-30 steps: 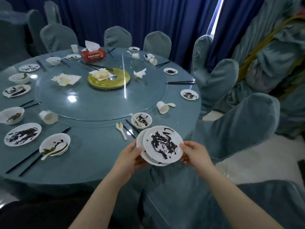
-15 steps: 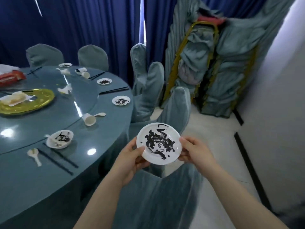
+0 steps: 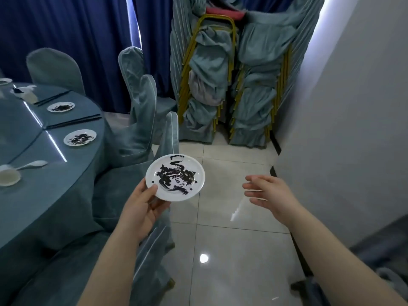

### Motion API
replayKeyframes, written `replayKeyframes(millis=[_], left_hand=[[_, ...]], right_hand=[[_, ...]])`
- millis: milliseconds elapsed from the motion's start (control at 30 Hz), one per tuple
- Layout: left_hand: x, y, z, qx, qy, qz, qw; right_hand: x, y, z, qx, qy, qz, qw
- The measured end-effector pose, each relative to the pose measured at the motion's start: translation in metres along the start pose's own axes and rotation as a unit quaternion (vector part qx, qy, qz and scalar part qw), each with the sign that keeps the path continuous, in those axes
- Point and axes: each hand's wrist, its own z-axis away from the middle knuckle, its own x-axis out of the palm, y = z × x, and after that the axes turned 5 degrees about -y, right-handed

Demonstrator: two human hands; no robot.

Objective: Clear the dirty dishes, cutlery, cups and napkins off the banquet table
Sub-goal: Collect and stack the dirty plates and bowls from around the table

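- Since half a second ago the right hand [image 3: 268, 192] has let go of the dirty plate [image 3: 175, 177] and drawn off to the right; it now hangs over the tiled floor [image 3: 231, 250] with fingers spread and loose, holding nothing.
- Only the left hand [image 3: 141, 208] carries the plate now, thumb pressed on the near rim and fingers curled beneath it, where they are mostly hidden.
- Whether a second plate sits under the top one cannot be told from this angle.
- That plate is held roughly level, off the table, above the edge of a covered chair [image 3: 141, 120] and the floor; dark sauce is smeared across its middle.
- Also changed is the outlook, which has swung further right, so most of the banquet table [image 3: 44, 195] is cut off at the left edge.
- On the visible part of the table lie two more small plates, one nearer [image 3: 80, 137] and one farther [image 3: 61, 106], each streaked with dark sauce.
- Black chopsticks [image 3: 72, 122] lie between those two plates; another pair farther back is hard to make out.
- At the left edge a white cup [image 3: 8, 177] lies partly cut off, with a white spoon [image 3: 33, 164] just beside it; what the cup holds is unclear.
- Behind, stacked chairs [image 3: 209, 69] with gold frames stand draped in teal covers against dark blue curtains [image 3: 77, 29].
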Motion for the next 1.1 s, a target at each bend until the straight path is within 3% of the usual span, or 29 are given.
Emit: replayKeyframes(millis=[333, 633, 833, 1100], left_hand=[[0.064, 0.03, -0.192, 0.051, 0.014, -0.065, 0.996], [0.088, 0.063, -0.331, 0.077, 0.093, -0.039, 0.992], [0.07, 0.088, -0.411, 0.133, 0.205, -0.01, 0.97], [0.03, 0.131, -0.458, 0.192, 0.372, 0.017, 0.908]], right_hand=[[-0.021, -0.072, -0.177, -0.004, -0.046, 0.022, 0.999], [-0.011, -0.141, -0.339, -0.001, -0.125, 0.018, 0.992], [0.043, -0.188, -0.48, -0.03, -0.231, 0.059, 0.971], [0.174, -0.236, -0.603, -0.012, -0.413, 0.116, 0.903]])
